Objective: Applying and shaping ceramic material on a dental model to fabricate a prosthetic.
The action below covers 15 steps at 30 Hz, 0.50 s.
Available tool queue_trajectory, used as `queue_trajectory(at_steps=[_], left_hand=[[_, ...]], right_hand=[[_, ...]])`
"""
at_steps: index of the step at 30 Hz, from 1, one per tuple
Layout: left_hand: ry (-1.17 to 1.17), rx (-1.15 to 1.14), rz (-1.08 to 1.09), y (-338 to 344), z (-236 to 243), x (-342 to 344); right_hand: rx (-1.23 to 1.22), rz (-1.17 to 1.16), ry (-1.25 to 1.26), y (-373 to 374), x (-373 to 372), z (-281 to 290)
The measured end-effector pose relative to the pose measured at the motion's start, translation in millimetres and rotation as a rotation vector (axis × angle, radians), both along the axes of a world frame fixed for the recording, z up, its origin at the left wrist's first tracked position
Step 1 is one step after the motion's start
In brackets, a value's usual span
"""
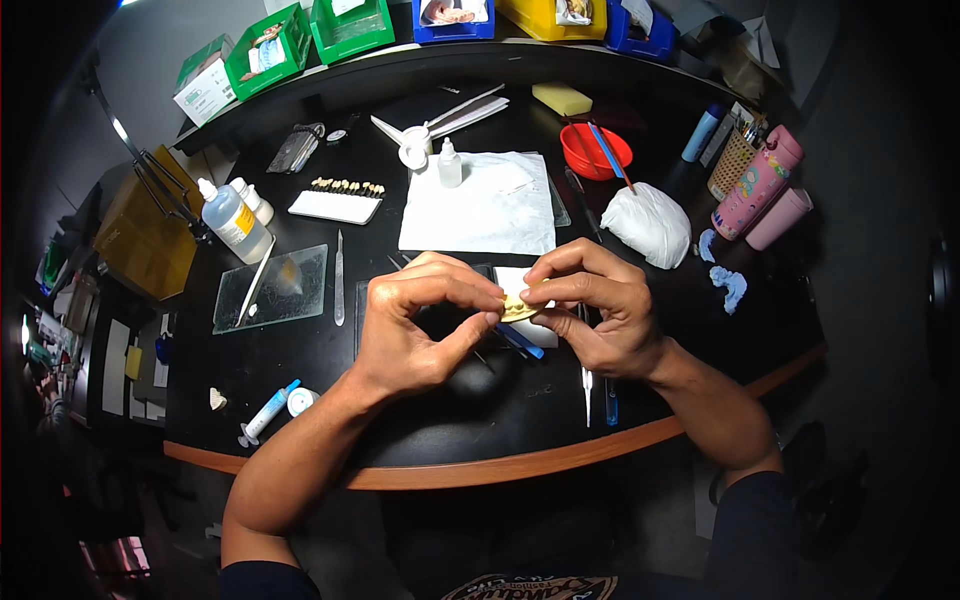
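A small pale-yellow dental model [516, 309] is held up over the middle of the desk, between the fingertips of both hands. My left hand [418, 322] pinches its left side with thumb and fingers. My right hand [604, 312] grips its right side, the fingers over the top and the thumb underneath. The fingers cover part of the model. Below and behind the hands lie slim tools, one with a blue handle [524, 343], and a white pad that is partly hidden. White tweezers [587, 392] lie below my right hand.
A glass slab [272, 289], scalpel [339, 280], syringe [268, 412] and squeeze bottle [236, 220] are on the left. Behind are a tooth shade guide [338, 204], white paper towel [480, 220] and red bowl [597, 152]. Crumpled tissue [650, 224] and a pink bottle [760, 185] stand right.
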<state>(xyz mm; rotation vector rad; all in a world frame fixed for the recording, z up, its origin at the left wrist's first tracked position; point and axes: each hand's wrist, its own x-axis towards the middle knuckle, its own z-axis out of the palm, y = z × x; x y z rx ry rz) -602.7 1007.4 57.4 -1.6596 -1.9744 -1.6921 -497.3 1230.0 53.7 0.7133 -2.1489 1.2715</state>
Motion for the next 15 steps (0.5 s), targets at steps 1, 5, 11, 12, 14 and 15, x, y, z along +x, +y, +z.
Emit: queue_trajectory(at_steps=[1, 5, 11, 12, 14, 15], left_hand=[[-0.035, 0.001, 0.029, 0.0, -0.2, 0.8], [-0.116, -0.022, -0.020, -3.9, -3.7, -3.1], [-0.264, -0.064, -0.049, -4.8, -3.8, -0.7], [-0.231, -0.012, -0.065, -2.5, -3.5, 1.0], [-0.206, 0.014, -0.062, -1.1, -1.9, 5.6], [-0.204, 0.016, -0.059, -0.9, -2.0, 5.8]], right_hand=[[-0.003, 0.006, -0.013, 0.2, 0.3, -0.4], [-0.085, 0.042, -0.090, -3.1, 1.0, -2.9], [-0.208, 0.059, -0.203, -5.1, 1.6, -4.7], [-0.207, 0.062, -0.203, -4.6, 1.3, -5.2], [-0.236, 0.063, -0.214, -2.6, -0.1, -7.6], [-0.234, 0.065, -0.213, -1.9, -1.2, -8.8]])
